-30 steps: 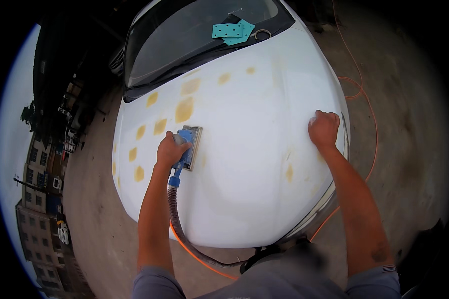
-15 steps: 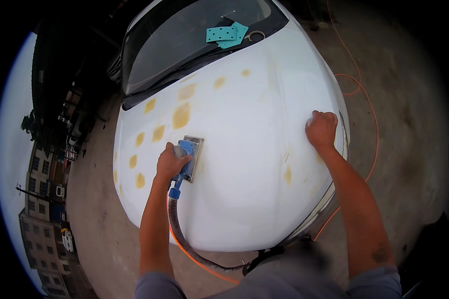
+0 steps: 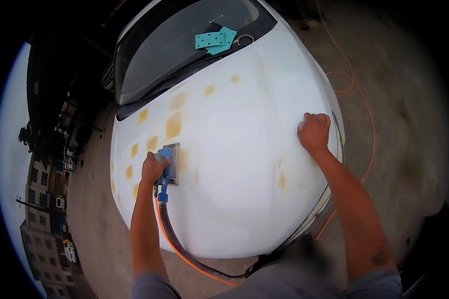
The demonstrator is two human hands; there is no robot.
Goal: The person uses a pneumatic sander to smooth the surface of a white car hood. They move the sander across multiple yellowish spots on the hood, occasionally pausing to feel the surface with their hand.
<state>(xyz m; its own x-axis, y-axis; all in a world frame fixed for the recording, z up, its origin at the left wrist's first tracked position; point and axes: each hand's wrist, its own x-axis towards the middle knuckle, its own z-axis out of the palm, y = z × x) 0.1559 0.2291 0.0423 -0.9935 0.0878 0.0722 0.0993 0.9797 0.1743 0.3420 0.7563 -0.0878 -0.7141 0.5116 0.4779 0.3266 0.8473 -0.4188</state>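
The person's left hand (image 3: 153, 167) is closed around the top of a blue sander (image 3: 169, 174), whose pale rectangular base lies flat on the left part of the white hood (image 3: 224, 199), showing to the right of the fingers. A dark ribbed hose (image 3: 173, 234) and an orange line leave the sander over the hood's front edge. The right hand (image 3: 314, 132), curled into a fist, rests on the hood's right side; whether it holds the pale bit at its edge cannot be told. Yellowish patches (image 3: 173, 125) dot the hood, and grey floor (image 3: 399, 149) surrounds it. Beyond the hood, holed teal sheets (image 3: 210, 39) and a ring (image 3: 251, 37) lie at the windshield's (image 3: 164, 45) base; buildings (image 3: 40, 234) stand far to its left.
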